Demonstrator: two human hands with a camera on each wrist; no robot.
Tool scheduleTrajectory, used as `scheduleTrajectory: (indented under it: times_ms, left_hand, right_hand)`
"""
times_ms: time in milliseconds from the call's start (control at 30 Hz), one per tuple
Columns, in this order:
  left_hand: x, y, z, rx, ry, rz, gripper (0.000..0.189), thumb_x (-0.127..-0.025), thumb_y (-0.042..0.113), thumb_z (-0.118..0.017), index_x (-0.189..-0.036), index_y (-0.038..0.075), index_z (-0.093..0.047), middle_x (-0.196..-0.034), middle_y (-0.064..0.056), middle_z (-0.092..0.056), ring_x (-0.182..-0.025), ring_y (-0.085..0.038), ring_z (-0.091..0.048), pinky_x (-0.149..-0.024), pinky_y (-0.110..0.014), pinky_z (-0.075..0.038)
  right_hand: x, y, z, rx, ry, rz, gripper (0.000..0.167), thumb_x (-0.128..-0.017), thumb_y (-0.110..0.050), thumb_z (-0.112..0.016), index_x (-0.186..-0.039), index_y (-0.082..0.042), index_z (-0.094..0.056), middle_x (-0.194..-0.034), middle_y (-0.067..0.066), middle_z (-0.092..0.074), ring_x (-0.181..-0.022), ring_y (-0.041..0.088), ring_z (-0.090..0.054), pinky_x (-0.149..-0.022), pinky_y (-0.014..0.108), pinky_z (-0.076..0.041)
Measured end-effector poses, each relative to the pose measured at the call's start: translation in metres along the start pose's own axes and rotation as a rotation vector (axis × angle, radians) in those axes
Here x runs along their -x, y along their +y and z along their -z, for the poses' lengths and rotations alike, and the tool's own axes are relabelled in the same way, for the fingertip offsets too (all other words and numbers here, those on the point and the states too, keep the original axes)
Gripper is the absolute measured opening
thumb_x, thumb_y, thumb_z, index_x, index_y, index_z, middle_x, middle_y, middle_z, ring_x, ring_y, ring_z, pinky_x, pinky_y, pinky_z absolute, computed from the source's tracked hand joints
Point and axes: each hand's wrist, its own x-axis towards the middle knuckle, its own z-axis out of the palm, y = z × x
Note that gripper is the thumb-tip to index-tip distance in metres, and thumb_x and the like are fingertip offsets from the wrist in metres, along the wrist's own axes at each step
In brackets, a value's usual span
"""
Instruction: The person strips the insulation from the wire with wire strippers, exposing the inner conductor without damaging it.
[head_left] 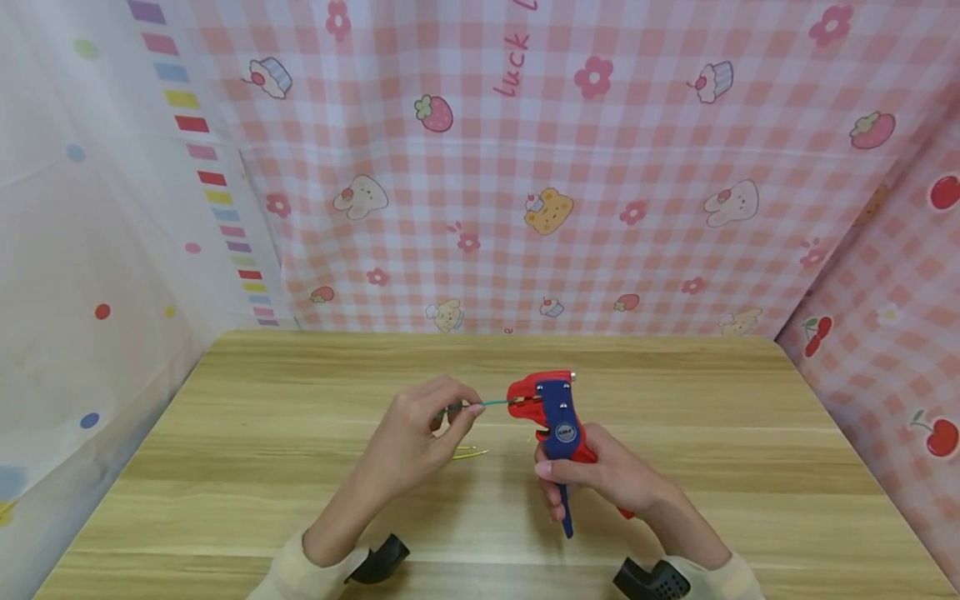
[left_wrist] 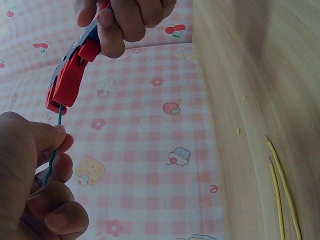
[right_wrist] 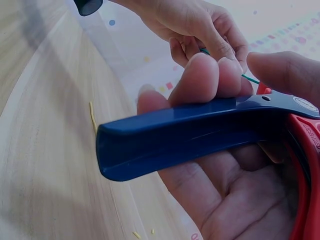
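Note:
Red and blue wire strippers (head_left: pixel 558 417) are held above the table by my right hand (head_left: pixel 600 462), its fingers curled round the handles. In the right wrist view the blue handle (right_wrist: pixel 180 140) lies across the fingers. My left hand (head_left: pixel 423 421) pinches a thin green wire (head_left: pixel 495 403) between thumb and fingertips. The wire's far end sits inside the red jaws of the strippers. In the left wrist view the green wire (left_wrist: pixel 59 117) runs straight from the red head (left_wrist: pixel 70 82) to the left fingertips, and its tail passes behind the curled fingers.
Two yellow wires (left_wrist: pixel 282 185) with bare ends lie on the wooden table (head_left: pixel 300 467), below and beside the left hand. Small yellow insulation bits (left_wrist: pixel 239 131) are scattered near them. A pink checked cloth (head_left: pixel 480 167) hangs behind the table.

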Motion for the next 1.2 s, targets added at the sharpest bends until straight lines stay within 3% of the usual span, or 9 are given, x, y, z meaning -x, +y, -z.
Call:
scheduleTrajectory:
  times_ms: [300, 400, 733, 1000, 1200]
  left_hand:
    - [-0.001, 0.007, 0.001, 0.011, 0.000, -0.001, 0.005, -0.098, 0.014, -0.069, -0.095, 0.012, -0.072, -0.078, 0.007, -0.064, -0.060, -0.001, -0.043, -0.053, -0.012, -0.036]
    - [-0.001, 0.009, 0.001, 0.010, 0.006, -0.006, 0.002, -0.096, 0.011, -0.071, -0.095, 0.013, -0.072, -0.077, 0.007, -0.063, -0.061, 0.000, -0.043, -0.053, -0.012, -0.036]
    - [-0.002, 0.014, 0.002, 0.010, 0.005, -0.019, 0.003, -0.096, 0.012, -0.071, -0.094, 0.013, -0.072, -0.077, 0.007, -0.063, -0.061, -0.003, -0.049, -0.054, -0.011, -0.036]
    - [-0.002, 0.014, 0.003, 0.009, 0.016, -0.023, 0.006, -0.093, 0.007, -0.074, -0.094, 0.013, -0.072, -0.076, 0.007, -0.063, -0.062, -0.002, -0.050, -0.054, -0.011, -0.036]
    - [-0.002, 0.014, 0.003, -0.001, 0.019, -0.012, 0.006, -0.093, 0.008, -0.074, -0.093, 0.013, -0.073, -0.076, 0.007, -0.064, -0.062, -0.004, -0.052, -0.054, -0.011, -0.037]
  right_hand:
    - [-0.001, -0.003, -0.003, 0.005, -0.007, -0.032, 0.024, -0.104, -0.008, -0.055, -0.099, 0.015, -0.051, -0.074, 0.003, -0.067, -0.067, 0.017, -0.071, -0.071, 0.046, -0.062]
    - [-0.001, -0.003, -0.004, -0.007, -0.019, -0.006, 0.023, -0.104, -0.006, -0.053, -0.099, 0.015, -0.051, -0.075, 0.003, -0.066, -0.067, 0.017, -0.071, -0.070, 0.047, -0.062]
    - [-0.002, 0.001, -0.004, 0.006, 0.003, 0.005, 0.027, -0.106, -0.009, -0.053, -0.090, 0.013, -0.051, -0.068, 0.000, -0.063, -0.059, 0.014, -0.066, -0.060, 0.042, -0.061]
    - [-0.003, 0.004, -0.004, 0.062, 0.033, 0.027, 0.030, -0.106, -0.009, -0.053, -0.084, 0.011, -0.053, -0.065, 0.033, -0.047, -0.054, 0.016, -0.065, -0.055, 0.043, -0.058]
    - [-0.004, 0.004, -0.004, 0.067, 0.042, 0.022, 0.030, -0.106, -0.010, -0.054, -0.084, 0.010, -0.053, -0.063, 0.026, -0.051, -0.053, 0.017, -0.064, -0.056, 0.043, -0.059]
